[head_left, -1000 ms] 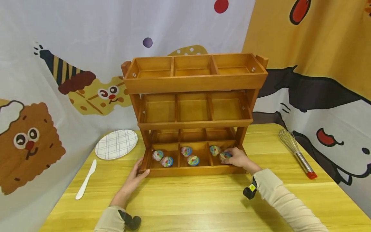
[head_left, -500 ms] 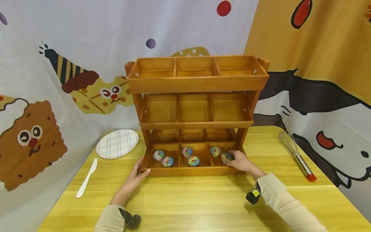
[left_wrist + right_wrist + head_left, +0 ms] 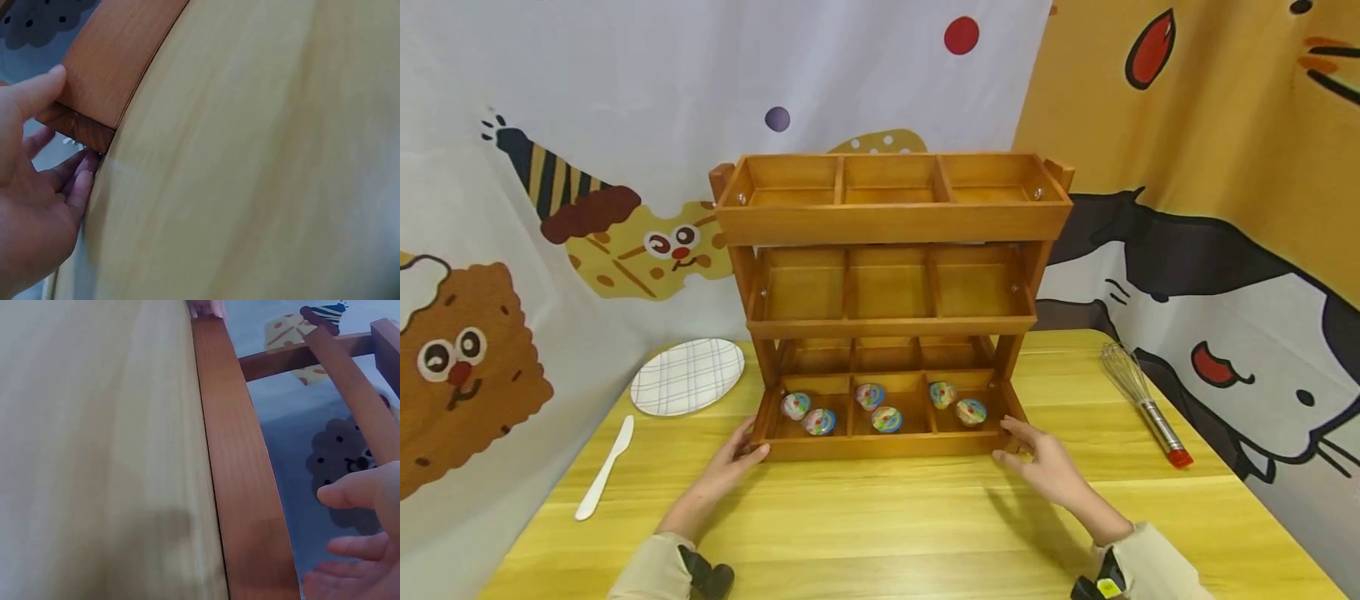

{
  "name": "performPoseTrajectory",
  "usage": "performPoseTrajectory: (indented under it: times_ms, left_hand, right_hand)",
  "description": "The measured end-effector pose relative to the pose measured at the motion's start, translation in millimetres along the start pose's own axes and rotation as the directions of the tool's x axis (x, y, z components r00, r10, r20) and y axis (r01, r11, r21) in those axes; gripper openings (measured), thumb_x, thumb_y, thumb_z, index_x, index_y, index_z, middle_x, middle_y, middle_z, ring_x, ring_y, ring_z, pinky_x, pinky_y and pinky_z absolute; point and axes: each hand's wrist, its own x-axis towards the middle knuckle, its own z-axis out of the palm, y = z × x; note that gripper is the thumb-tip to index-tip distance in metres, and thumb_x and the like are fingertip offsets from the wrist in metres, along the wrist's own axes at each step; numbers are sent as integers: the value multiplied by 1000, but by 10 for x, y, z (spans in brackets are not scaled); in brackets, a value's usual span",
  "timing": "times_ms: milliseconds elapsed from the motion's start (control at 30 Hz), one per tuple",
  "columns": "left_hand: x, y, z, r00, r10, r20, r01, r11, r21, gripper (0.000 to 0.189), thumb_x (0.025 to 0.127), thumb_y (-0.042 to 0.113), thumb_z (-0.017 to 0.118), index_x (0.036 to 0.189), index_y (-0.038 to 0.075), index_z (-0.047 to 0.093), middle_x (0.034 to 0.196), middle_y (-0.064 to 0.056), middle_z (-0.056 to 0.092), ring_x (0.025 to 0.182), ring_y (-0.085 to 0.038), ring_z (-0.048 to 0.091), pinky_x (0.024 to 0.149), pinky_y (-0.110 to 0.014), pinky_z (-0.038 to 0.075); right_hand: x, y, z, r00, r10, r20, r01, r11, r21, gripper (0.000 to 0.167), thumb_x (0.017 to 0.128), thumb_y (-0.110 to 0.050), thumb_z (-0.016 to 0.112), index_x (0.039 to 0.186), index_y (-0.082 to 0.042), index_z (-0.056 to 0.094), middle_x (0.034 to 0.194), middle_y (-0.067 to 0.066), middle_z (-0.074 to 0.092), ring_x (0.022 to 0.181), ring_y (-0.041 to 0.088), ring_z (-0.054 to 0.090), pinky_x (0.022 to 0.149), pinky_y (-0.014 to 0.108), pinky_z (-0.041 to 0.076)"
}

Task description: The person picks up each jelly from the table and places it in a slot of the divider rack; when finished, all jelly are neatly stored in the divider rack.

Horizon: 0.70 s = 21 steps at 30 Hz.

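Observation:
A three-tier wooden shelf rack (image 3: 892, 223) stands on the table. Its bottom tray (image 3: 880, 448) has three front compartments, each with two small jelly cups with colourful lids; one jelly cup (image 3: 970, 412) lies in the right compartment beside another jelly cup (image 3: 942, 395). My left hand (image 3: 722, 471) grips the tray's left front corner, thumb on the front board and fingers round the end, as the left wrist view shows. At the right front corner is my right hand (image 3: 1048, 468), thumb and fingers spread and holding nothing. Whether its fingertips touch the wood I cannot tell.
A white checked plate (image 3: 688, 377) and a white knife (image 3: 605, 468) lie to the left on the table. To the right lies a whisk (image 3: 1146, 404) with a red handle end. A printed curtain (image 3: 880, 75) hangs behind the rack.
My right hand has let go of the jelly cup in the right compartment and moved out to the tray's right front corner. The left hand keeps its grip. The view has shifted slightly.

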Motion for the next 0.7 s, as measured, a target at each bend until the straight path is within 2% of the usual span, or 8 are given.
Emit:
performPoseTrajectory:
  times_ms: [33, 67, 233, 333, 433, 533, 633, 700]
  left_hand:
    - [-14, -6, -35, 1000, -2, 17, 1, 1000, 11, 64, 91, 22, 49, 142, 7, 14, 132, -28, 37, 114, -37, 42, 89, -40, 42]
    - [-33, -7, -72, 999, -6, 39, 5, 1000, 25, 63, 92, 23, 48, 142, 6, 14, 133, -28, 36, 116, -38, 41, 89, -42, 41]
    - [-162, 28, -198, 991, -41, 125, 35, 998, 52, 64, 92, 27, 46, 140, -1, 14, 134, -30, 32, 120, -44, 35, 93, -50, 37]
    - [-229, 62, -213, 995, -23, 101, 13, 994, 105, 61, 92, 26, 47, 137, -5, 22, 130, -30, 39, 117, -43, 40, 91, -47, 40]
    - [-266, 78, -226, 999, 19, 39, -27, 980, 198, 57, 91, 27, 49, 133, -6, 31, 123, -28, 47, 108, -39, 49, 84, -42, 46]
    - [-304, 86, -260, 999, 39, 20, -43, 960, 276, 55, 90, 28, 50, 131, -6, 35, 120, -26, 51, 105, -36, 52, 82, -40, 47]
    - [-346, 141, -320, 995, 60, 82, -86, 924, 373, 53, 89, 25, 52, 127, -9, 39, 121, -29, 49, 105, -39, 52, 85, -45, 45]
    - [-373, 223, -356, 988, 54, 143, -115, 879, 462, 53, 88, 25, 54, 125, -11, 41, 121, -31, 48, 107, -42, 49, 86, -49, 43]
  right_hand:
    - [-43, 1, -5, 1000, -13, 6, 13, 1000, 16, 54, 83, -23, 61, 126, 5, 44, 128, 25, 46, 102, 39, 55, 81, 42, 48]
    - [-84, 10, -11, 999, -24, 24, 23, 999, 26, 52, 84, -23, 61, 124, 6, 45, 126, 26, 47, 111, 41, 49, 87, 45, 45]
    - [-238, 139, -59, 976, -10, 217, 8, 1000, 8, 51, 84, -27, 59, 120, 7, 49, 121, 27, 51, 112, 45, 46, 87, 55, 40]
    - [-271, 279, -127, 959, 30, 280, -17, 999, -50, 53, 84, -30, 59, 120, 8, 49, 122, 27, 51, 113, 46, 44, 86, 58, 38]
    - [-266, 433, -222, 956, 94, 276, -75, 994, -78, 56, 83, -31, 60, 120, 9, 48, 123, 27, 50, 112, 45, 45, 86, 53, 41]
    - [-231, 562, -346, 953, 142, 267, -116, 987, -110, 57, 82, -31, 61, 121, 10, 47, 123, 29, 49, 113, 45, 44, 87, 51, 42]
    - [-161, 656, -470, 952, 139, 271, -95, 980, -172, 55, 81, -29, 62, 117, 11, 50, 123, 33, 46, 112, 49, 42, 87, 53, 41]
    - [-93, 701, -547, 955, 126, 269, -64, 972, -228, 53, 80, -28, 63, 113, 12, 52, 122, 36, 45, 110, 50, 43, 85, 54, 41]
